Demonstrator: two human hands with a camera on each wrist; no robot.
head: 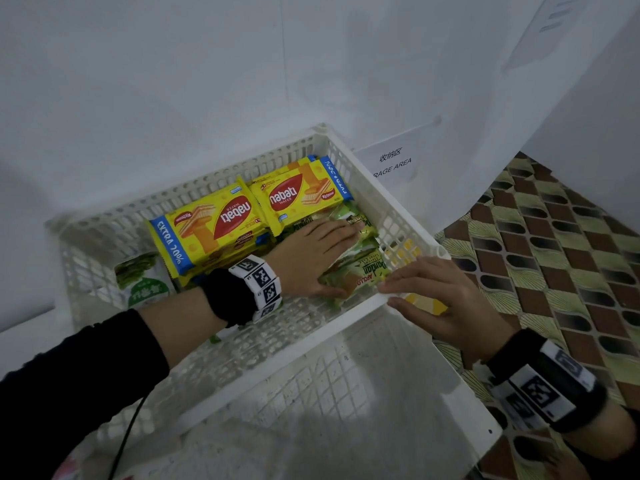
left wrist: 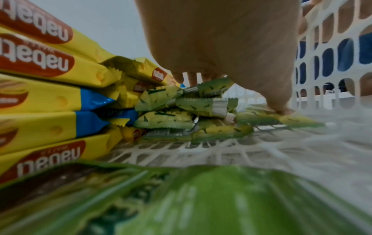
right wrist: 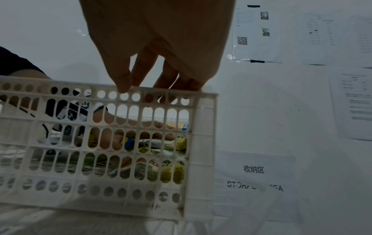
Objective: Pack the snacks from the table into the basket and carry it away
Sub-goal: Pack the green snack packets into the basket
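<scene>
A white perforated basket (head: 367, 176) stands on a white table against the wall. Inside lie stacked yellow Nabati wafer packs (head: 214, 226) and, at the right end, several green pandan cake packs (head: 363, 271). My left hand (head: 332, 254) reaches into the basket and rests flat on the green packs, fingers straight, thumb at the near pack's corner. The left wrist view shows the left hand (left wrist: 241, 76) on that green pile (left wrist: 167, 119) beside the wafer stack (left wrist: 50, 98). My right hand (head: 391, 292) pinches the near right rim. In the right wrist view its fingers (right wrist: 120, 85) hook over the basket (right wrist: 203, 143).
A green and white bag (head: 145, 282) lies in the basket's left end. A paper storage area label (head: 394, 162) sits on the table behind the basket's right wall. Patterned floor (head: 554, 254) shows past the table's right edge. White walls close the back and right.
</scene>
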